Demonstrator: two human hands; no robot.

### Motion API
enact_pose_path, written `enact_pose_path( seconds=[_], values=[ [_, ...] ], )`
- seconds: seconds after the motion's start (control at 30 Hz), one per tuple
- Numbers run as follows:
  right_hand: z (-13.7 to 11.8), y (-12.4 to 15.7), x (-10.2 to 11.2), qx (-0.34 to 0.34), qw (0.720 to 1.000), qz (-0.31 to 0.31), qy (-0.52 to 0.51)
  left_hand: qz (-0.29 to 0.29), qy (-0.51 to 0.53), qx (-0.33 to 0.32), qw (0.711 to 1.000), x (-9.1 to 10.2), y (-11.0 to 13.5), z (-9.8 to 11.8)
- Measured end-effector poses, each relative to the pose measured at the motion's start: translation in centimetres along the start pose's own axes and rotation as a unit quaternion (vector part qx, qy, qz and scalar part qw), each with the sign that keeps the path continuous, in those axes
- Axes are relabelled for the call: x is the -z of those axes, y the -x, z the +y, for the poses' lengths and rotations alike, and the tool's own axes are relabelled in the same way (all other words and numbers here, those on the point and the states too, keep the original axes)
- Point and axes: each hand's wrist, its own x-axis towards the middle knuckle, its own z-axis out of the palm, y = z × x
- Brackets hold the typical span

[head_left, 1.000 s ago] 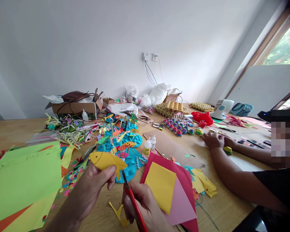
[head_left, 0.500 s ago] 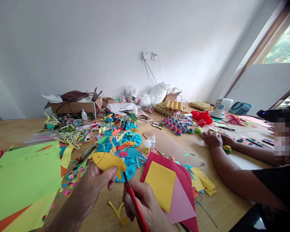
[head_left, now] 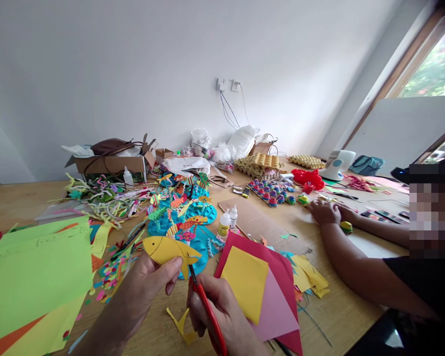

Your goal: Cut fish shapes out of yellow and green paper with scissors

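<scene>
My left hand (head_left: 144, 287) pinches a yellow paper fish (head_left: 168, 248) by its lower edge and holds it above the wooden table (head_left: 341, 316). My right hand (head_left: 222, 316) is closed round red-handled scissors (head_left: 207, 311). Their blades touch the fish's lower fin. A yellow paper scrap (head_left: 181, 326) lies under my hands.
A stack of yellow, pink and red sheets (head_left: 259, 291) lies right of my hands, green and orange sheets (head_left: 33, 277) on the left. Blue discs with paper fish (head_left: 185, 217), glue bottles (head_left: 225, 223), egg trays (head_left: 259, 163) and a cardboard box (head_left: 111, 163) lie beyond. Another person's arms (head_left: 341, 232) rest at right.
The fish has shifted slightly right and lower, and the scissor blades have closed in on its lower fin. The other person's arms stay put.
</scene>
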Motion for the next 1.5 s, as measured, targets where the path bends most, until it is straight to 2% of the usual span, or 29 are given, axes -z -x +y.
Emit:
enact_pose_path(
  seconds=[0.27,0.43,0.77,0.93,1.03,1.2,1.37,1.5],
  values=[
    [-0.2,-0.1,-0.1,-0.011,0.995,-0.03,-0.09,-0.03,-0.028,0.015,0.999,-0.1,0.0,-0.2],
    [0.5,-0.2,0.1,-0.004,0.991,-0.056,-0.125,-0.044,0.009,0.016,0.999,-0.3,0.2,-0.1],
    [0.3,-0.1,0.4,-0.003,0.992,-0.068,-0.11,-0.008,-0.031,-0.01,0.999,0.1,0.0,0.2],
    [0.1,0.0,0.2,-0.015,0.994,-0.051,-0.091,0.006,-0.059,-0.025,0.998,0.3,-0.1,0.4],
    [0.2,0.2,0.3,-0.011,0.996,-0.052,-0.077,-0.005,-0.069,-0.022,0.997,0.3,-0.2,0.2],
    [0.4,0.1,0.5,-0.01,0.996,-0.053,-0.071,0.024,-0.1,-0.014,0.995,0.2,-0.4,0.2],
    [0.4,0.2,0.5,-0.006,0.998,-0.041,-0.051,0.049,-0.134,-0.045,0.989,-0.2,-0.3,1.2],
    [0.7,0.3,0.7,0.016,0.999,-0.028,-0.024,0.033,-0.148,-0.057,0.987,-0.4,-0.3,1.9]
  ],
)
